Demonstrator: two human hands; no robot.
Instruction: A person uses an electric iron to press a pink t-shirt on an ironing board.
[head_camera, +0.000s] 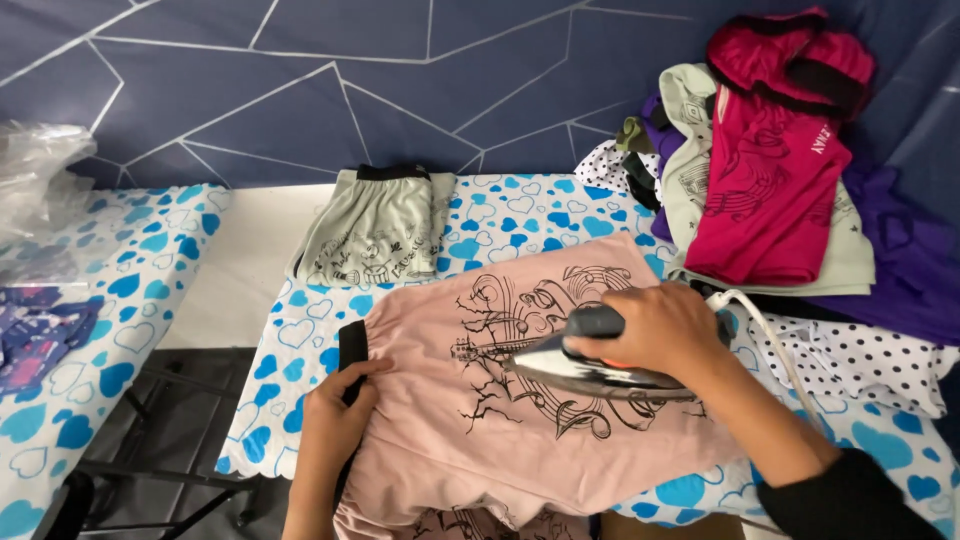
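Pink fabric, a printed garment (530, 400), lies spread on the ironing board (300, 335) with its heart-patterned cover. The right hand (665, 330) is wrapped around the handle of the electric iron (580, 365), whose soleplate sits on the black print. The left hand (335, 415) presses flat on the dark waistband, fingers together. Resting too long there could likely scorch or smear the print; the white cord (765, 335) trailing toward the clothes pile (770, 170) could snag.

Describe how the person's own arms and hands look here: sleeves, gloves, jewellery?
Both hands are bare, with no gloves, rings or watch visible. The right hand leads to a bare forearm ending in a black sleeve pushed up near the elbow. The left hand shows a bare wrist, no sleeve in view.
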